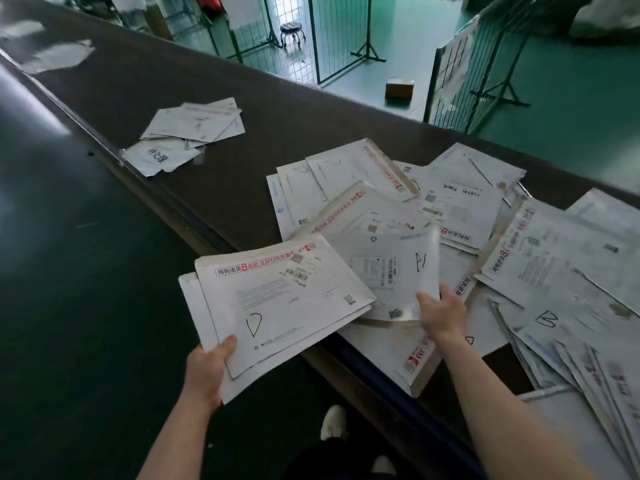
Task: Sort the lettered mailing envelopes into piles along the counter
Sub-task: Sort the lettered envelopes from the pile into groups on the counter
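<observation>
The left hand [207,368] grips a small stack [277,306] of envelopes by its near corner, thumb on top; the top envelope is marked "D" and the stack is held over the near edge of the bench [207,98]. The right hand [441,315] pinches the near edge of an envelope marked "A" [391,271], lifted off the loose heap [485,220] on the bench. A sorted pile [188,133] lies farther left on the bench, well apart from the heap.
</observation>
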